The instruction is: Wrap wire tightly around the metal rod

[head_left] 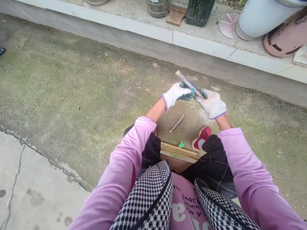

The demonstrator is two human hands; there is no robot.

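Both of my hands wear white knit gloves with green coated palms and purple cuffs. Between them, tilted down to the right, is a short stick wound with silvery wire (187, 82). My left hand (178, 93) is closed around its middle, with the fingers partly behind it. At the lower right end, my right hand (210, 102) pinches the stick between thumb and fingers. A second thin stick (177, 123) lies on the ground below my hands, touched by neither.
I sit on a low wooden stool (177, 163), red shoes (201, 138) on the mossy ground. A green wrapper (181, 144) lies before the stool. Ahead runs a raised white-tiled ledge (199, 47) with a dark green container (199, 12), a wooden block (176, 15), a white pot (266, 19) and a pink pot (286, 35).
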